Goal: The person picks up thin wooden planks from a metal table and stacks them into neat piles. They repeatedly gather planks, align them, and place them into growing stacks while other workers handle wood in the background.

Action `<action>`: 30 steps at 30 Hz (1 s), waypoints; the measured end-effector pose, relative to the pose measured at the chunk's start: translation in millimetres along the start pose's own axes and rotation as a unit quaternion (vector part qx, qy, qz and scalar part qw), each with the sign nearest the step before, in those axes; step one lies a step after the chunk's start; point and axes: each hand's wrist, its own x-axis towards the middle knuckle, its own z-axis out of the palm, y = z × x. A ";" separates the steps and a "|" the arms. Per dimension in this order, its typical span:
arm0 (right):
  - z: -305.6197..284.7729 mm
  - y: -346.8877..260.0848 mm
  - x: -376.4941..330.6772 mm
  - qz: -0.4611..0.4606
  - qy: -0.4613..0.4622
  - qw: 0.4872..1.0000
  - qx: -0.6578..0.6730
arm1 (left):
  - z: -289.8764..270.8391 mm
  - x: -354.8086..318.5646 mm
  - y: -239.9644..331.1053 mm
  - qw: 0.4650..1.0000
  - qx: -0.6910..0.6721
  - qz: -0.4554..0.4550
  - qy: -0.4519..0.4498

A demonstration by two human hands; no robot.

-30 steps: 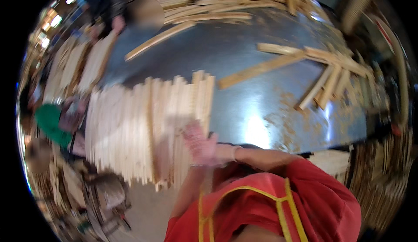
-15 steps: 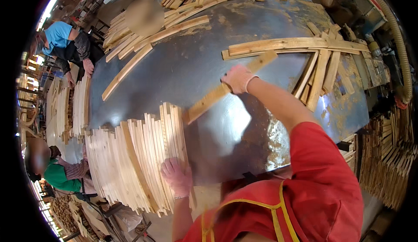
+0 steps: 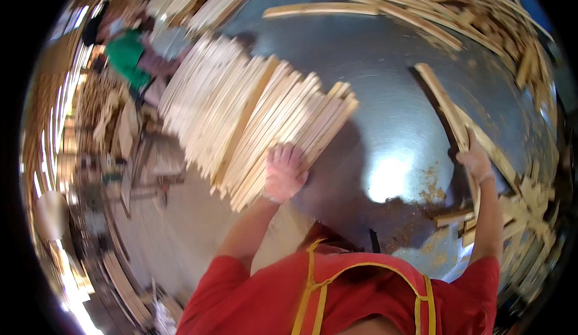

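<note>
Showing at upper left: co-worker in a green top (image 3: 125, 59), close by the left side of a row of pale strips (image 3: 208, 97). Below the co-worker, a low stand (image 3: 141, 169) on the floor, wood offcuts near it. Row lies on the near left part of a metal-topped table (image 3: 391, 70), strips side by side, ends uneven; one browner strip (image 3: 245, 124) runs through it, slanting with the rest. Left hand (image 3: 285, 171) palm down on the near end of the row, toward its right side, fingers stretched out and slightly parted, no visible grip on any strip. Beyond, at the top, a few long pieces (image 3: 328, 9) on the far part of the table. Right hand (image 3: 475, 161) well apart from the left, fingers closed round a long narrow board (image 3: 444, 100); board slants from upper left down past the hand, dark shadow along its left side. Second board (image 3: 494, 148) just right of it. Lower right: loose pile of boards (image 3: 522, 211), crossing one another near the right forearm.
</note>
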 end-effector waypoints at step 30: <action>286.2 -203.6 -73.1 -0.088 0.060 0.940 0.325 | 46.1 -237.1 -100.2 0.520 -0.725 -0.448 0.058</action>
